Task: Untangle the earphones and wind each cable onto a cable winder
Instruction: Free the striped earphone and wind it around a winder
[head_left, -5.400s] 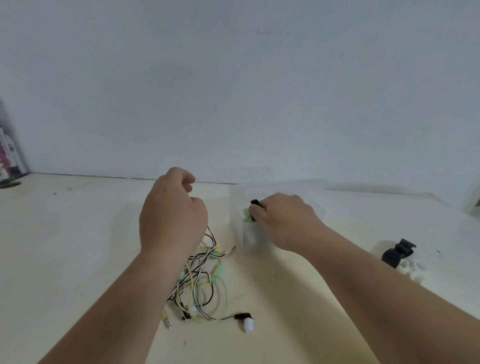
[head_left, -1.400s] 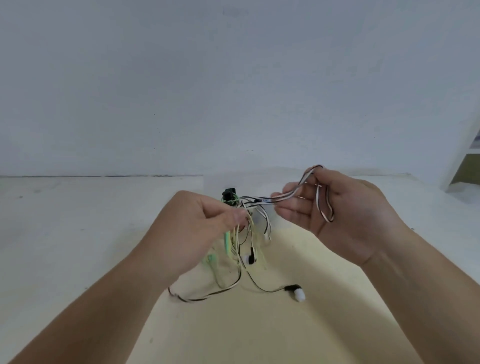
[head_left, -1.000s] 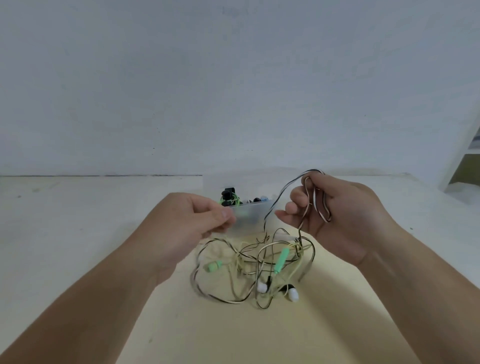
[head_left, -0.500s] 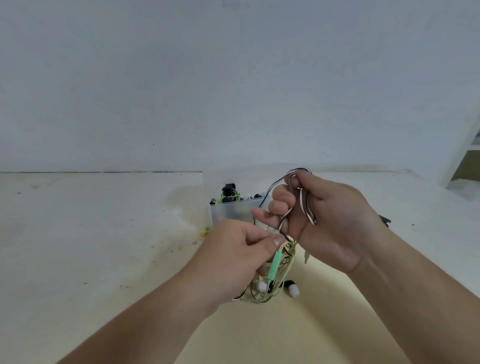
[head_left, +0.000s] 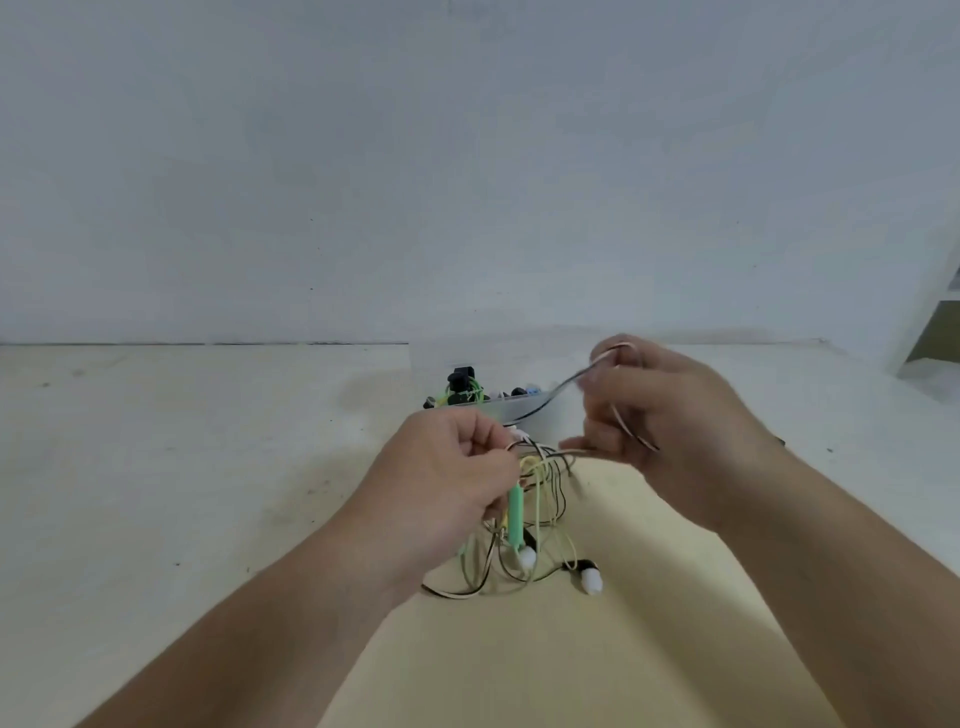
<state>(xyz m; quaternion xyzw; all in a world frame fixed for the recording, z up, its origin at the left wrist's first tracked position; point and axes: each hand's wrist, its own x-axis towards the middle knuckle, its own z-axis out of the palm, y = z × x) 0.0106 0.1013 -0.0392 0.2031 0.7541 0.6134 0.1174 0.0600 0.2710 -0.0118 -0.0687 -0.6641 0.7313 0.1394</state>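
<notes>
Untangling step: my left hand (head_left: 447, 483) pinches the top of the tangle (head_left: 537, 499), which hangs to the table at 6 o'clock of the box (head_left: 506, 410). My right hand (head_left: 670, 415) curls round a loop of striped cable (head_left: 631, 434). Next, I reckon: ease that cable out toward 3 o'clock, gently; no winding yet.

1 head view, forward and down; near the table (head_left: 156, 467); wall (head_left: 363, 182) behind.

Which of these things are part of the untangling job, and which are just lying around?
In the job: tangled earphones, pinched by the left hand; striped cable, gripped by the right hand; clear box of small parts.
Lying about: white shelf at the right edge.
</notes>
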